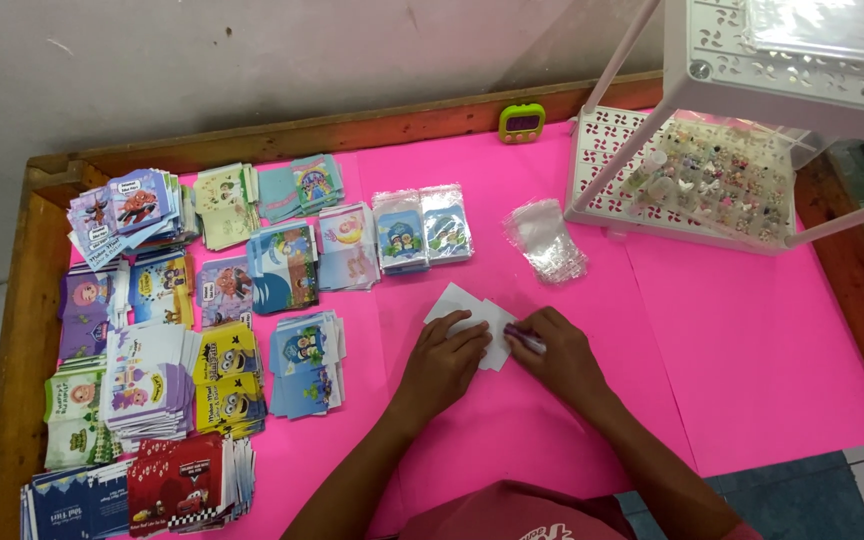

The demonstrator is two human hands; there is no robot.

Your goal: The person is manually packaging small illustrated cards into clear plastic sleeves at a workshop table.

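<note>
Home craft-packing table (752,330), card stacks (182,340)

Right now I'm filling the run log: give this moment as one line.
left hand: pressing small white paper cards | right hand: holding thin white pen on them | surface: bright pink table sheet

Bright, even light falls from above; soft shadows sit under the hands, mild glare upper right, edges slightly bowed.

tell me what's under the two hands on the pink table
White paper pieces lie flat on the pink table beneath the left hand and right hand. Their upper corners show; the parts under the hands are hidden.
</note>
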